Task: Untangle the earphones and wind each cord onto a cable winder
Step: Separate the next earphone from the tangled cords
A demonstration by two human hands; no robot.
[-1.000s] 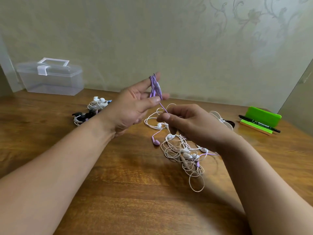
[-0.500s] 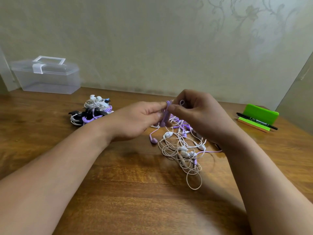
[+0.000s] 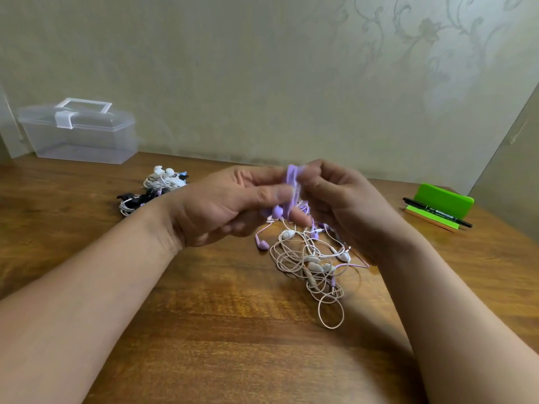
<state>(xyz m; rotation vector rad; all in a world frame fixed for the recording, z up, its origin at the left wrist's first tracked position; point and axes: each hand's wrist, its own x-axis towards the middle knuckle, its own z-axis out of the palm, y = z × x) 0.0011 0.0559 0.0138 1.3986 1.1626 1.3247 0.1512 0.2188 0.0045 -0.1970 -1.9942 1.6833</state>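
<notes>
A bundle of purple earphone cord (image 3: 291,182) is held upright above the table between both hands. My left hand (image 3: 233,205) pinches it from the left with thumb and fingers. My right hand (image 3: 341,205) grips it from the right with curled fingers. Whether a winder sits inside the bundle is hidden. Below them a tangle of white and purple earphones (image 3: 312,263) lies on the wooden table (image 3: 204,330), with one purple earbud (image 3: 264,244) at its left edge.
A pile of wound earphones (image 3: 154,188), white, black and purple, lies at the back left. Behind it stands a clear plastic box (image 3: 78,132) with a white handle, against the wall. A green holder (image 3: 440,204) with a black pen (image 3: 437,216) sits at the right.
My left hand came down from its raised, open pose and closed on the purple bundle. My right hand rose from the tangle to meet it, and both now hold the bundle together.
</notes>
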